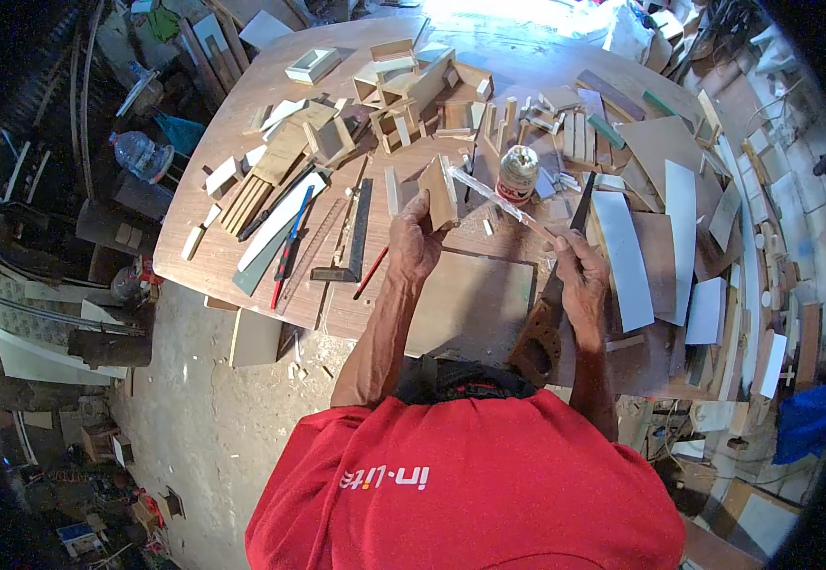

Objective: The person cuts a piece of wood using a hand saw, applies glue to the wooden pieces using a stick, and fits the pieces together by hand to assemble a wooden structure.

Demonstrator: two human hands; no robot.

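Note:
My left hand [415, 239] is closed around a small wooden piece [439, 195], held upright above the table. A thin glue-coated stick [496, 198] is pinched in my right hand [579, 274]. Its whitened far end reaches across to the upper edge of the wooden piece; whether they touch I cannot tell. Just behind the stick stands an open glue jar [517, 174] with a red label and pale residue round its mouth. A handsaw [534, 344] lies by my right forearm, its dark blade pointing away. Beside my left forearm is a red pencil [371, 273].
A wooden table [213, 214] holds several small box frames [398, 126] at the back. To the left lie a try square [356, 233], a red-blue cutter [293, 249] and wood strips [251, 201]. White panels [623, 256] and offcuts cover the right side.

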